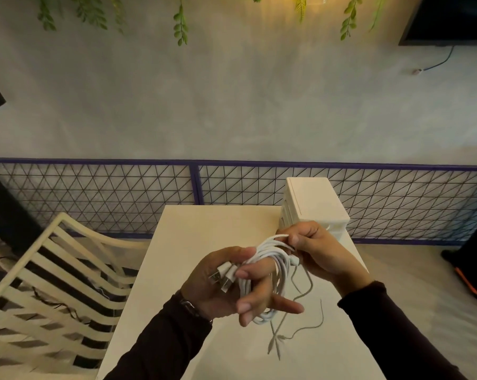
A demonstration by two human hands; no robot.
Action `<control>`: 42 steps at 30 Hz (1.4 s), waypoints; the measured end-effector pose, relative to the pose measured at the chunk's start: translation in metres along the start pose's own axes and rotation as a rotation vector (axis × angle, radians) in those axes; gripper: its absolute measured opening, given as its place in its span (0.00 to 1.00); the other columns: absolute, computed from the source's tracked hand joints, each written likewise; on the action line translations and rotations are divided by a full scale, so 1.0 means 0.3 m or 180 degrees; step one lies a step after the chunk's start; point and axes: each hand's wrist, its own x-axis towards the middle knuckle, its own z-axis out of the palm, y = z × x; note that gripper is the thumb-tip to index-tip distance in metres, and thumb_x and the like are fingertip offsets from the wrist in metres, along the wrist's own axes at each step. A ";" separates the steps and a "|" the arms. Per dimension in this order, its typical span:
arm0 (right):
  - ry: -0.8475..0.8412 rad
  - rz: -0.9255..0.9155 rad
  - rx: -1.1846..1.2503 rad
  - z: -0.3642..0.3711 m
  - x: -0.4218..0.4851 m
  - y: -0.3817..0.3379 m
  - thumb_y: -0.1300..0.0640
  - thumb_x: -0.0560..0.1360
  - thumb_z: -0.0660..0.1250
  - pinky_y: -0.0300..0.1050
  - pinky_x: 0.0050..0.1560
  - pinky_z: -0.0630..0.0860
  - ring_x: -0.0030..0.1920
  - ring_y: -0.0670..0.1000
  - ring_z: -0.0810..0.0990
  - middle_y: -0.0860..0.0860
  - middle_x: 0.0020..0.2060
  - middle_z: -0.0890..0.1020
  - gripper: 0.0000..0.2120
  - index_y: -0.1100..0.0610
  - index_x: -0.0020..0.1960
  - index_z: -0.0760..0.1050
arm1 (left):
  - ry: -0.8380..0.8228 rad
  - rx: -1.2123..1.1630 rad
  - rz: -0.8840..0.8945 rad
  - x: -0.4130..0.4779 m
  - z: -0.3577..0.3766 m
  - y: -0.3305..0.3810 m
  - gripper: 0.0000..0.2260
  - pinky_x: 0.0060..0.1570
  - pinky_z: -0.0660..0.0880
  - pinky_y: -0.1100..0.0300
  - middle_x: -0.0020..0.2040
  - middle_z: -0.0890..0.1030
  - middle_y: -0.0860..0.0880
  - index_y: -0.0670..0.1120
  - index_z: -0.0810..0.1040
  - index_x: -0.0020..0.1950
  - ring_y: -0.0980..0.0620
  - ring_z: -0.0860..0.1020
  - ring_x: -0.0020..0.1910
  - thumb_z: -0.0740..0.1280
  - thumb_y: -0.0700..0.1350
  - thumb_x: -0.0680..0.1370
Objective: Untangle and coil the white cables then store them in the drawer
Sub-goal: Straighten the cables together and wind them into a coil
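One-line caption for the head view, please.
Over the table, left hand holds coiled white cables while right hand pinches one strand.

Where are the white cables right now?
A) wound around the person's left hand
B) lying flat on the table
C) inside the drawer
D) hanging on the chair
A: the white cables loop around the fingers of the left hand, held up above the table, while the right hand pinches one end.
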 end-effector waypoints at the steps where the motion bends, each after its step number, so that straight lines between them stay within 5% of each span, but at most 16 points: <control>1: -0.0052 0.0042 0.0110 0.007 -0.004 0.011 0.48 0.71 0.70 0.41 0.27 0.58 0.26 0.45 0.65 0.45 0.28 0.77 0.11 0.55 0.35 0.81 | 0.0011 -0.0097 0.0113 0.000 -0.001 0.004 0.12 0.49 0.55 0.47 0.31 0.83 0.54 0.53 0.70 0.35 0.58 0.81 0.31 0.56 0.53 0.77; 6: 0.0030 0.0245 0.0534 0.041 -0.030 0.050 0.47 0.72 0.67 0.35 0.25 0.58 0.24 0.44 0.59 0.43 0.25 0.73 0.13 0.55 0.35 0.78 | 0.0366 -0.0936 0.0784 -0.005 -0.009 0.021 0.13 0.67 0.64 0.48 0.35 0.82 0.45 0.47 0.65 0.36 0.50 0.81 0.35 0.55 0.47 0.80; 10: 0.0366 0.0462 0.0208 0.064 -0.051 0.081 0.45 0.71 0.69 0.32 0.24 0.59 0.23 0.41 0.61 0.44 0.25 0.70 0.12 0.53 0.37 0.81 | 0.0824 -0.1322 0.1068 -0.005 -0.029 0.036 0.15 0.74 0.42 0.47 0.38 0.81 0.41 0.41 0.73 0.39 0.44 0.81 0.41 0.55 0.47 0.81; 12: 0.0480 0.0548 -0.0142 0.089 -0.065 0.092 0.43 0.72 0.67 0.32 0.24 0.61 0.23 0.42 0.61 0.44 0.25 0.69 0.11 0.49 0.38 0.82 | 0.0831 -0.1346 0.1231 -0.011 -0.044 0.055 0.18 0.73 0.40 0.41 0.42 0.83 0.40 0.39 0.75 0.42 0.41 0.81 0.50 0.52 0.47 0.82; 15: 0.0852 0.0715 -0.0954 0.117 -0.079 0.101 0.52 0.77 0.62 0.30 0.25 0.64 0.24 0.40 0.65 0.43 0.24 0.71 0.10 0.52 0.54 0.80 | 0.0821 -0.1237 0.1481 -0.013 -0.064 0.079 0.21 0.71 0.37 0.38 0.54 0.81 0.36 0.38 0.75 0.47 0.35 0.70 0.67 0.47 0.49 0.83; 18: 0.1163 0.0627 -0.1896 0.127 -0.090 0.118 0.57 0.79 0.60 0.30 0.30 0.69 0.29 0.40 0.71 0.38 0.27 0.75 0.12 0.52 0.60 0.75 | 0.0968 -0.1019 0.1490 -0.010 -0.065 0.103 0.18 0.70 0.46 0.36 0.60 0.79 0.39 0.42 0.76 0.44 0.37 0.67 0.70 0.51 0.48 0.82; 22: 0.1436 0.0540 -0.2387 0.133 -0.099 0.118 0.54 0.77 0.62 0.48 0.46 0.80 0.40 0.46 0.77 0.44 0.40 0.81 0.10 0.48 0.57 0.78 | 0.1809 -0.0655 0.1903 -0.011 -0.036 0.133 0.16 0.62 0.66 0.34 0.56 0.82 0.41 0.48 0.74 0.33 0.39 0.74 0.64 0.56 0.49 0.77; 26: 0.1423 0.0608 -0.2764 0.128 -0.106 0.119 0.54 0.77 0.63 0.35 0.38 0.70 0.33 0.40 0.74 0.34 0.30 0.77 0.09 0.49 0.55 0.79 | 0.2162 -0.0620 0.2108 -0.020 -0.058 0.149 0.13 0.66 0.62 0.39 0.58 0.81 0.40 0.49 0.70 0.35 0.42 0.75 0.64 0.55 0.49 0.78; 29: 0.1229 0.0589 -0.3227 0.134 -0.139 0.124 0.51 0.77 0.63 0.38 0.36 0.71 0.34 0.43 0.74 0.38 0.31 0.78 0.07 0.48 0.52 0.79 | 0.2684 -0.0022 0.2300 -0.040 -0.084 0.160 0.12 0.67 0.63 0.47 0.56 0.82 0.41 0.49 0.67 0.36 0.45 0.77 0.62 0.55 0.49 0.78; 32: 0.1127 0.0365 -0.3699 0.142 -0.169 0.106 0.48 0.77 0.63 0.47 0.41 0.78 0.40 0.46 0.79 0.46 0.39 0.83 0.08 0.49 0.52 0.78 | 0.3204 0.1341 0.2050 -0.060 -0.103 0.151 0.14 0.59 0.68 0.56 0.49 0.85 0.46 0.50 0.69 0.37 0.47 0.78 0.60 0.53 0.50 0.81; 35: 0.1217 -0.0129 -0.4233 0.132 -0.179 0.060 0.49 0.75 0.65 0.47 0.38 0.80 0.40 0.49 0.82 0.48 0.41 0.85 0.10 0.50 0.51 0.80 | 0.3174 0.2466 0.1463 -0.057 -0.099 0.111 0.16 0.58 0.71 0.63 0.43 0.86 0.47 0.53 0.73 0.36 0.52 0.79 0.59 0.53 0.50 0.81; 38: 0.1248 -0.0398 -0.4549 0.109 -0.179 -0.002 0.50 0.73 0.65 0.38 0.35 0.78 0.36 0.48 0.82 0.47 0.38 0.84 0.09 0.51 0.49 0.81 | 0.2994 0.2886 0.0774 -0.042 -0.091 0.065 0.13 0.43 0.75 0.65 0.38 0.85 0.45 0.47 0.71 0.39 0.54 0.82 0.53 0.54 0.45 0.81; 42: 0.1185 -0.0654 -0.4872 0.113 -0.175 -0.068 0.49 0.74 0.62 0.31 0.33 0.72 0.33 0.47 0.80 0.47 0.36 0.83 0.12 0.53 0.49 0.81 | 0.2836 0.3140 0.0283 -0.023 -0.078 0.033 0.10 0.41 0.76 0.66 0.41 0.84 0.42 0.47 0.73 0.43 0.55 0.83 0.44 0.56 0.46 0.81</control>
